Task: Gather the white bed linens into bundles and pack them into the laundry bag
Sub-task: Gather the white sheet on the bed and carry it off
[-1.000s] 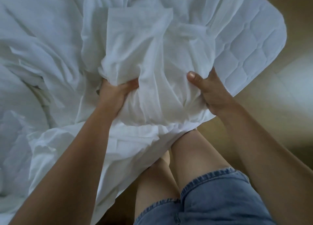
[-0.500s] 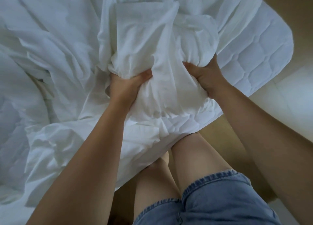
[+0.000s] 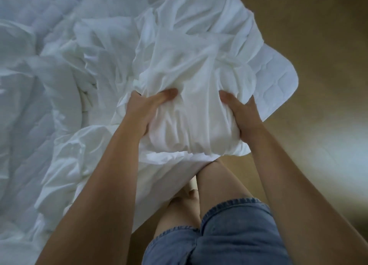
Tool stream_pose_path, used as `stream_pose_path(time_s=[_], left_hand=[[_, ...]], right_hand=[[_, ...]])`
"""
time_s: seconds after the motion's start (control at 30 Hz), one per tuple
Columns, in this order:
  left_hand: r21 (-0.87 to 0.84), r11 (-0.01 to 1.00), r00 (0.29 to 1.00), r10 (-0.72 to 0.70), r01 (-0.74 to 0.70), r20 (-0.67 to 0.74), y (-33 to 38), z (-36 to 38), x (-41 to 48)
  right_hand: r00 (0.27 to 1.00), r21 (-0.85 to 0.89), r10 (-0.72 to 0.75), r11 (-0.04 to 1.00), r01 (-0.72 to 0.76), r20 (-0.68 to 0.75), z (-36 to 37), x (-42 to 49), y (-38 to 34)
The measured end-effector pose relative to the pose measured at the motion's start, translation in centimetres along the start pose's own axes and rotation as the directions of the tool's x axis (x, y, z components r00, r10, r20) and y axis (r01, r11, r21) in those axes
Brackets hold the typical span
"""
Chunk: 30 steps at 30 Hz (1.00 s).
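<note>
A bunched wad of white sheet (image 3: 197, 109) sits between my two hands at the bed's near corner. My left hand (image 3: 147, 107) grips its left side, thumb pressed into the cloth on top. My right hand (image 3: 242, 113) grips the right side the same way, fingers hidden under the fabric. The sheet trails up and back from the wad across the bed. More crumpled white linen (image 3: 65, 89) lies spread over the left of the bed. No laundry bag is in view.
A quilted white mattress pad (image 3: 276, 85) shows at the bed's rounded corner, right of the wad. Tan floor (image 3: 318, 45) runs along the right side. My bare legs and denim shorts (image 3: 229, 234) stand against the bed edge below the hands.
Both hands have pulled the bunched sheet nearer to me and drawn it into a rounder wad; more cloth has gathered between them and the view has shifted.
</note>
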<state>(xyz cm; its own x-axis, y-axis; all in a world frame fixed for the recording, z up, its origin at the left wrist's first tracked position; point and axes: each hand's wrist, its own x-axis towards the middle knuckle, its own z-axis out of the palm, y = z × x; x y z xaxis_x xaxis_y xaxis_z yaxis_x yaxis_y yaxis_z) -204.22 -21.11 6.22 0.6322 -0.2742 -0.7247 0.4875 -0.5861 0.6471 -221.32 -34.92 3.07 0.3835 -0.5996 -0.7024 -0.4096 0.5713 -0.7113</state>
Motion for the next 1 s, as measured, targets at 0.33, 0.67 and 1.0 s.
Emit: stream_pose_path(time_s=[0.33,0.67,1.0], left_hand=[[-0.007,0.997,0.993,0.073,-0.073,0.095,-5.1,0.9,-17.2],[0.125,0.960,0.932,0.205,-0.251,0.298,-4.1,9.6,-24.6],[0.174,0.877,0.756,0.267,-0.447,0.597,-2.9,31.3,-32.5]], right_hand=[[0.985,0.056,-0.161,0.985,0.164,-0.064,-8.1,-16.8,3.8],[0.924,0.184,-0.230,0.938,0.294,-0.304,-18.3,-24.5,6.1],[0.746,0.217,-0.155,0.901,0.375,-0.647,-39.0,-29.4,6.2]])
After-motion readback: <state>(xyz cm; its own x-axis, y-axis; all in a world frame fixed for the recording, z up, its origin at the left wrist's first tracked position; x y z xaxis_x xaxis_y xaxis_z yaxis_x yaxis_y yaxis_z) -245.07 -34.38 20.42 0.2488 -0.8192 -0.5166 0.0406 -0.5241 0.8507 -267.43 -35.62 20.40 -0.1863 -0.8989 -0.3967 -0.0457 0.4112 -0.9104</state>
